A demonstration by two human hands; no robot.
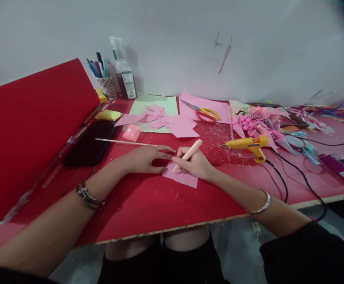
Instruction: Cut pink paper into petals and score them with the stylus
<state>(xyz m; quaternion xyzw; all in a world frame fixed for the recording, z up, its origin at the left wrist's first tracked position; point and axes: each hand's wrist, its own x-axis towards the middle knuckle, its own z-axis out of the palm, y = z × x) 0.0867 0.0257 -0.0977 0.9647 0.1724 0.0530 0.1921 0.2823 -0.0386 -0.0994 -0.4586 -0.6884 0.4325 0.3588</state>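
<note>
My right hand (199,165) is closed around a pale peach marker pen (193,150), its tip down on a small piece of pink paper (183,178). The paper lies flat on the red tabletop (136,205). Beside it, my left hand (148,159) rests with the fingers apart, their tips at the paper's upper left edge. Just beyond the left hand lies a thin pale stick (118,141), with a small pink packet (132,133) behind it.
Scissors (204,112) lie on pink paper at the back. A yellow glue gun (247,145) with cables is at right, near a pile of pink crafts (260,122). A dark phone (89,144), pen cup (106,86), bottle (127,81) and upright red board (36,138) stand left.
</note>
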